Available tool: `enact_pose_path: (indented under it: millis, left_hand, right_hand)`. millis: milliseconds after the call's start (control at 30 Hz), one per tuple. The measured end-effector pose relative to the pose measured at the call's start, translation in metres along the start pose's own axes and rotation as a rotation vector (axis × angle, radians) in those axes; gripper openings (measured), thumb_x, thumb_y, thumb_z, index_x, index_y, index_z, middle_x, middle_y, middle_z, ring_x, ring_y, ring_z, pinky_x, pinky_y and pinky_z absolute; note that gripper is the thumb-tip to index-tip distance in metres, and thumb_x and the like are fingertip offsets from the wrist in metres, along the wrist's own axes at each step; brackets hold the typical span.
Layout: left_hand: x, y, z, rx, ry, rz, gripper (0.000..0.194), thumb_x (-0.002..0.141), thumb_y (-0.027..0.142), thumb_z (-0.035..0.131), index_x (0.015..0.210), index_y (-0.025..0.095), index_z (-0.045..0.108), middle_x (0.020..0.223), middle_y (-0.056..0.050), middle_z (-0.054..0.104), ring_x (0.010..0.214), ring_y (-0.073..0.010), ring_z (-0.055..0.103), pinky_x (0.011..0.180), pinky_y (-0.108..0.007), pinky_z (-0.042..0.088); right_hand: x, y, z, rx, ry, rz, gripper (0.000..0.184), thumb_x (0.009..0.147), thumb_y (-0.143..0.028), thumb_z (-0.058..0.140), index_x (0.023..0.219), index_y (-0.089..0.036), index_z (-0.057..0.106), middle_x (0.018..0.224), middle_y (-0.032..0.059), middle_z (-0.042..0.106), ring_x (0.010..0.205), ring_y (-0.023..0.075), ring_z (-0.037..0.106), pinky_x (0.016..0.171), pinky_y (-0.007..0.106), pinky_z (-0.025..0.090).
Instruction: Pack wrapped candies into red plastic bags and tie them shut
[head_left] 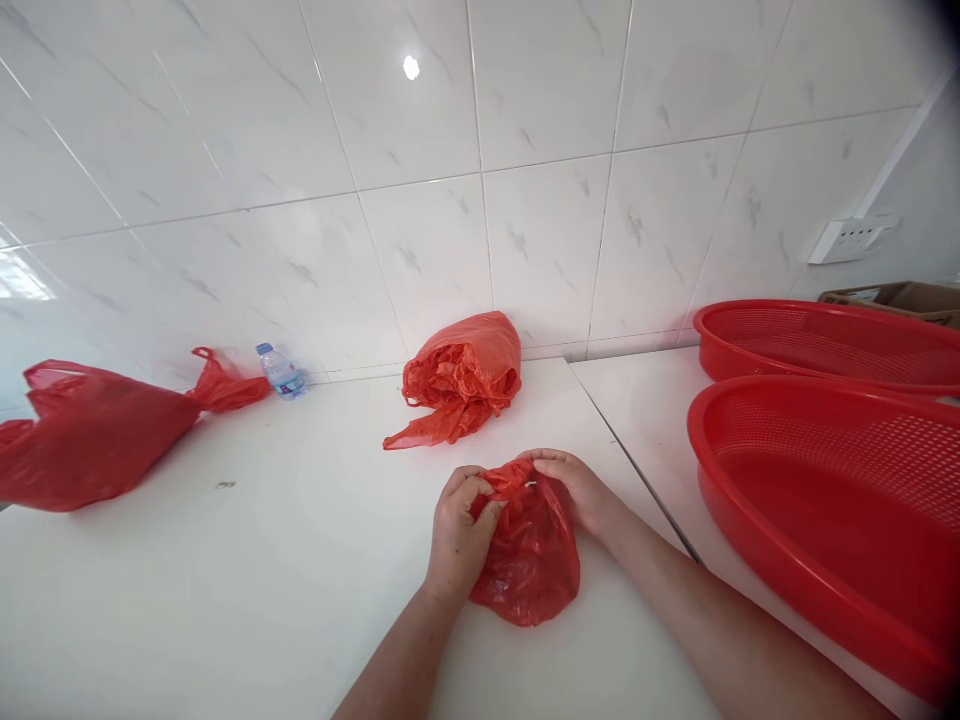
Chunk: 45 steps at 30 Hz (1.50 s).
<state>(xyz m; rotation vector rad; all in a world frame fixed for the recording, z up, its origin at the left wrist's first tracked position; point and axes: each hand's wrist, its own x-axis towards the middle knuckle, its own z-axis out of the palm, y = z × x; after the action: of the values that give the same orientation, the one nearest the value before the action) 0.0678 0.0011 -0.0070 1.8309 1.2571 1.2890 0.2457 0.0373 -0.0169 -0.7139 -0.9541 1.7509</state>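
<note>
A small red plastic bag [531, 565] lies on the white table [262, 560] right in front of me. My left hand [459, 535] is closed on the bag's left upper edge, fingers pinching the bunched plastic. My right hand [576, 490] grips the top right edge of the same bag, fingers curled over it. Both hands meet at the bag's mouth.
A bundle of red bags [461, 380] lies against the tiled wall behind my hands. A large filled red bag [90, 435] sits at the left, with a small water bottle [280, 371] beside it. Two red perforated baskets [825, 480] stand at the right, and a cardboard box [900, 297] behind them.
</note>
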Motion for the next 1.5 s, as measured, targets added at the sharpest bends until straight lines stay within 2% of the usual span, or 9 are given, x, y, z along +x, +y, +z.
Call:
enact_pose_path:
  millis: [300, 500, 800, 1000, 1067, 1133, 1367, 1433, 1500]
  left_hand:
    - [0.000, -0.001, 0.002, 0.047, 0.008, 0.050, 0.011, 0.079, 0.016, 0.052, 0.069, 0.020, 0.054, 0.101, -0.005, 0.054, 0.094, -0.0184, 0.055, 0.082, -0.035, 0.046]
    - [0.001, -0.002, -0.007, 0.190, 0.127, 0.186, 0.011, 0.084, 0.023, 0.050, 0.074, 0.020, 0.052, 0.109, -0.007, 0.053, 0.105, -0.0212, 0.051, 0.089, -0.040, 0.043]
    - [0.000, 0.000, -0.014, 0.220, 0.250, 0.277, 0.014, 0.088, 0.025, 0.046, 0.074, 0.021, 0.048, 0.100, -0.006, 0.055, 0.097, -0.0194, 0.054, 0.082, -0.036, 0.045]
    - [0.003, -0.002, -0.014, 0.130, 0.292, 0.103, 0.014, 0.086, 0.029, 0.050, 0.074, 0.021, 0.050, 0.104, -0.004, 0.055, 0.100, -0.0188, 0.053, 0.085, -0.035, 0.044]
    - [0.004, -0.002, -0.014, 0.097, 0.305, 0.065, 0.009, 0.085, 0.031, 0.052, 0.088, 0.022, 0.052, 0.109, -0.005, 0.053, 0.105, -0.0197, 0.052, 0.086, -0.036, 0.044]
    - [0.004, -0.002, -0.011, 0.081, 0.282, 0.054, 0.030, 0.084, 0.033, 0.055, 0.112, 0.025, 0.048, 0.120, -0.008, 0.049, 0.113, -0.0219, 0.048, 0.088, -0.038, 0.044]
    - [-0.003, -0.007, 0.003, 0.123, -0.019, 0.142, 0.097, 0.063, 0.037, 0.077, 0.142, 0.031, 0.021, 0.150, -0.012, 0.017, 0.137, -0.0332, 0.019, 0.101, -0.050, 0.036]
    - [-0.003, -0.012, 0.004, 0.177, -0.075, 0.116, 0.100, 0.055, 0.029, 0.081, 0.140, 0.032, 0.029, 0.150, -0.011, 0.019, 0.135, -0.0356, 0.023, 0.099, -0.049, 0.038]
    - [-0.001, -0.016, 0.002, 0.213, -0.117, 0.052, 0.081, 0.056, 0.020, 0.078, 0.130, 0.032, 0.046, 0.141, -0.009, 0.037, 0.125, -0.0330, 0.041, 0.092, -0.045, 0.045]
  right_hand:
    - [0.006, -0.002, -0.013, -0.074, 0.136, -0.119, 0.027, 0.062, -0.028, 0.072, 0.083, -0.021, 0.056, 0.073, -0.0032, 0.058, 0.059, 0.0102, 0.053, 0.060, 0.025, 0.044]
    - [0.020, -0.004, -0.034, -0.564, 0.539, -0.318, 0.016, 0.067, -0.030, 0.057, 0.080, -0.020, 0.055, 0.073, -0.0002, 0.057, 0.067, 0.0141, 0.052, 0.063, 0.028, 0.043]
    - [0.016, -0.026, -0.067, -0.727, 0.897, -0.376, 0.017, 0.069, -0.026, 0.045, 0.083, -0.021, 0.052, 0.088, 0.0053, 0.059, 0.080, 0.0203, 0.054, 0.068, 0.033, 0.040]
    - [0.014, -0.019, -0.068, -0.782, 0.839, -0.345, 0.019, 0.069, -0.027, 0.047, 0.084, -0.021, 0.056, 0.087, 0.0048, 0.062, 0.076, 0.0195, 0.056, 0.065, 0.031, 0.041]
    - [0.013, -0.018, -0.064, -0.795, 0.800, -0.341, 0.018, 0.071, -0.031, 0.049, 0.084, -0.021, 0.058, 0.086, 0.0037, 0.063, 0.076, 0.0193, 0.056, 0.068, 0.031, 0.042]
    - [0.012, -0.016, -0.057, -0.812, 0.736, -0.352, 0.020, 0.074, -0.036, 0.051, 0.084, -0.021, 0.059, 0.085, 0.0027, 0.064, 0.077, 0.0189, 0.057, 0.070, 0.031, 0.042]
    - [0.004, 0.000, -0.020, -1.000, 0.213, -0.327, 0.027, 0.082, -0.042, 0.049, 0.071, -0.021, 0.062, 0.071, 0.0010, 0.063, 0.068, 0.0174, 0.054, 0.063, 0.028, 0.038]
    - [0.000, 0.005, -0.011, -0.991, 0.080, -0.288, 0.029, 0.083, -0.042, 0.049, 0.068, -0.020, 0.061, 0.065, -0.0002, 0.060, 0.061, 0.0153, 0.051, 0.058, 0.026, 0.036]
    - [-0.003, 0.006, -0.004, -0.965, 0.021, -0.269, 0.029, 0.084, -0.042, 0.049, 0.069, -0.020, 0.059, 0.064, -0.0013, 0.058, 0.059, 0.0138, 0.047, 0.056, 0.025, 0.034]
